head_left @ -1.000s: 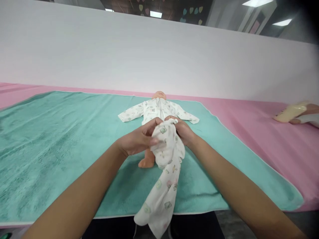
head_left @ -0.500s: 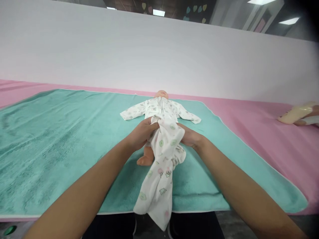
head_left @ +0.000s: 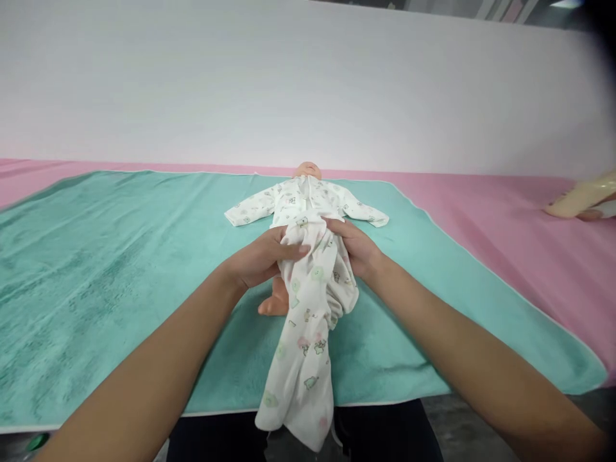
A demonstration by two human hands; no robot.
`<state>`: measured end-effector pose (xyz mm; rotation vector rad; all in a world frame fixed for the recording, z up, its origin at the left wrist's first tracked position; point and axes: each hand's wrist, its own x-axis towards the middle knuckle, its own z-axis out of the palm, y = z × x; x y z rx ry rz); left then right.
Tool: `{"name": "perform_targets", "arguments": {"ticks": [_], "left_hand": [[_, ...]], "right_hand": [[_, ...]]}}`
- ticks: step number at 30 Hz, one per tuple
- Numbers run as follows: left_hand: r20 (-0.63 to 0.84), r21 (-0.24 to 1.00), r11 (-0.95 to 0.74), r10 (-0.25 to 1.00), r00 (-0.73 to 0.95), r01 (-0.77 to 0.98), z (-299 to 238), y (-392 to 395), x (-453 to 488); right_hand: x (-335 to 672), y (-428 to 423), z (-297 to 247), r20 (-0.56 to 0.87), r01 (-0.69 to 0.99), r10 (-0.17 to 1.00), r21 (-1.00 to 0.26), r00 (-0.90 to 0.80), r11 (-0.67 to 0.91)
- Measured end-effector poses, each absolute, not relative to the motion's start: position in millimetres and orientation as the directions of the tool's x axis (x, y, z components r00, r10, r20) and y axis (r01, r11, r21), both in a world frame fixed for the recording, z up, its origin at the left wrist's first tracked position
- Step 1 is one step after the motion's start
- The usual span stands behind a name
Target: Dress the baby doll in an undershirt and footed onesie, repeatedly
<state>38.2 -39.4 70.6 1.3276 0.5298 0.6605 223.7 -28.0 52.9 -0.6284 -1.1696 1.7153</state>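
Observation:
A baby doll (head_left: 308,169) lies on its back, dressed in a white printed long-sleeved top (head_left: 293,196) with both sleeves spread. Over its lower body are white printed baby pants (head_left: 308,321), bunched near the waist, one leg hanging past the near edge of the towel. My left hand (head_left: 264,255) grips the pants' fabric with the thumb on top. On the other side, my right hand (head_left: 352,245) is closed on the upper edge of the pants. The doll's bare foot (head_left: 275,300) shows beside the pants on the left; its other leg is hidden by cloth.
A turquoise towel (head_left: 135,269) lies beneath the doll over a pink cover (head_left: 500,218). A white wall panel (head_left: 289,83) rises behind. At the right edge is a pale, foot-like object (head_left: 584,194). A green round object (head_left: 37,441) sits low at the left.
My right hand has shifted up and inward along the pants, its fingers now on top near the waist. My left thumb lies further across the cloth. The camera view has tilted down.

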Motion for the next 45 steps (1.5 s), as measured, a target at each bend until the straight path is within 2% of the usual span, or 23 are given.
{"name": "perform_targets", "arguments": {"ticks": [2, 5, 7, 9, 11, 13, 15, 17, 20, 22, 25, 26, 27, 29, 32, 36, 39, 42, 45], "left_hand": [[0.026, 0.979, 0.098, 0.811, 0.585, -0.179, 68.3, -39.8, 43.8], [0.059, 0.981, 0.008, 0.941, 0.334, -0.196, 66.8, -38.1, 51.0], [0.111, 0.984, -0.072, 0.962, 0.248, -0.162, 67.0, -36.1, 53.4], [0.156, 0.983, -0.123, 0.954, 0.255, -0.138, 67.4, -34.0, 52.2], [0.149, 0.986, -0.115, 0.932, 0.331, -0.120, 68.1, -32.2, 46.8], [0.075, 0.997, -0.059, 0.879, 0.471, -0.049, 69.2, -31.0, 39.0], [-0.033, 0.998, -0.007, 0.793, 0.609, 0.064, 70.2, -30.7, 32.9], [-0.089, 0.994, 0.025, 0.752, 0.654, 0.107, 69.8, -31.4, 32.0], [0.017, 0.996, 0.031, 0.848, 0.530, -0.081, 66.0, -32.6, 39.3], [0.065, 0.982, 0.014, 0.909, 0.411, -0.186, 63.9, -32.6, 43.6], [0.017, 0.987, 0.043, 0.930, 0.367, -0.154, 65.9, -32.0, 40.3], [-0.009, 0.992, 0.059, 0.919, 0.395, -0.114, 68.2, -31.9, 36.9], [-0.034, 0.995, 0.070, 0.899, 0.436, -0.067, 70.9, -32.0, 33.3], [-0.070, 0.998, 0.063, 0.862, 0.501, 0.031, 76.4, -32.8, 28.1], [-0.038, 0.994, -0.007, 0.914, 0.404, 0.110, 80.7, -35.0, 31.2], [0.102, 0.979, -0.116, 0.991, 0.089, 0.170, 76.3, -34.8, 47.5], [0.197, 0.959, -0.194, 0.980, 0.006, 0.209, 69.6, -31.0, 52.4], [0.213, 0.947, -0.223, 0.975, 0.069, 0.232, 66.6, -28.8, 47.1], [0.112, 0.977, -0.158, 0.955, 0.276, 0.147, 70.4, -32.1, 36.6]], "right_hand": [[223.0, -29.5, 53.4, 0.085, -0.359, 0.885, -0.928, -0.458, -0.097], [220.5, -39.8, 61.0, 0.033, -0.102, 0.802, -0.994, -0.596, -0.035], [217.1, -49.0, 66.5, -0.012, 0.092, 0.767, -0.994, -0.641, 0.061], [213.9, -55.3, 68.9, -0.019, 0.193, 0.797, -0.973, -0.604, 0.123], [212.4, -56.0, 67.2, -0.005, 0.138, 0.859, -0.987, -0.512, 0.077], [213.4, -51.2, 63.4, -0.001, -0.076, 0.905, -0.996, -0.426, -0.037], [215.7, -44.5, 60.3, -0.025, -0.292, 0.918, -0.944, -0.395, -0.151], [217.3, -40.2, 59.5, -0.048, -0.386, 0.905, -0.894, -0.423, -0.228], [215.9, -42.6, 61.9, -0.024, -0.380, 0.880, -0.896, -0.474, -0.229], [213.5, -48.1, 64.3, -0.007, -0.265, 0.844, -0.948, -0.537, -0.177], [211.2, -55.1, 66.3, -0.081, 0.029, 0.763, -0.996, -0.642, -0.081], [211.1, -55.9, 66.4, -0.097, 0.066, 0.763, -0.995, -0.639, -0.071], [211.2, -55.8, 66.2, -0.089, 0.049, 0.788, -0.996, -0.609, -0.075], [212.2, -53.2, 65.1, -0.037, -0.089, 0.864, -0.992, -0.502, -0.094], [214.1, -48.1, 63.9, 0.016, -0.233, 0.902, -0.968, -0.431, -0.094], [213.7, -51.4, 68.8, 0.049, -0.147, 0.843, -0.988, -0.535, -0.035], [208.8, -59.5, 72.7, 0.025, -0.028, 0.760, -1.000, -0.649, 0.009], [202.1, -62.1, 68.2, 0.031, -0.055, 0.841, -0.998, -0.541, 0.002], [200.0, -56.1, 58.8, -0.001, -0.234, 0.931, -0.968, -0.366, -0.093]]}}
